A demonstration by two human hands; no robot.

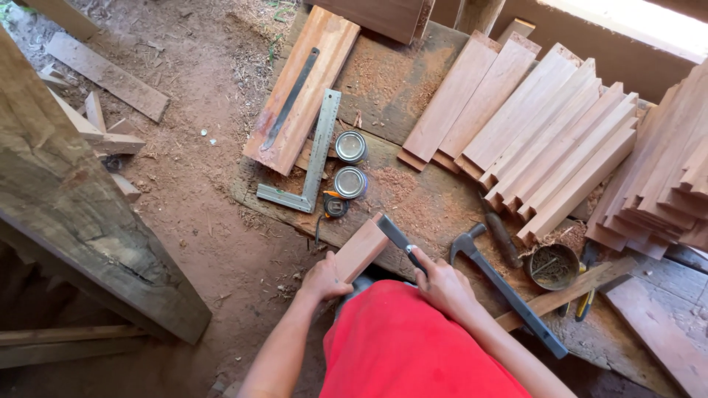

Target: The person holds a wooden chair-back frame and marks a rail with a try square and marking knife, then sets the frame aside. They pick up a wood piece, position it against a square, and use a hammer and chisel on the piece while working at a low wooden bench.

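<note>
A short reddish wood block (363, 247) rests on the near edge of a rough workbench (435, 206), tilted toward me. My left hand (322, 278) grips the block's near end. My right hand (441, 282) is closed on the handle of a flat dark steel blade (397, 234), which lies against the block's right side. Whether it is a chisel or a small square I cannot tell.
A claw hammer (501, 286) lies right of my right hand, beside a tin of nails (553, 266). A steel square (313, 158), two round tins (350, 163) and a tape measure (335, 207) sit behind the block. Stacked cut boards (546, 140) fill the right; a heavy beam (66, 199) stands left.
</note>
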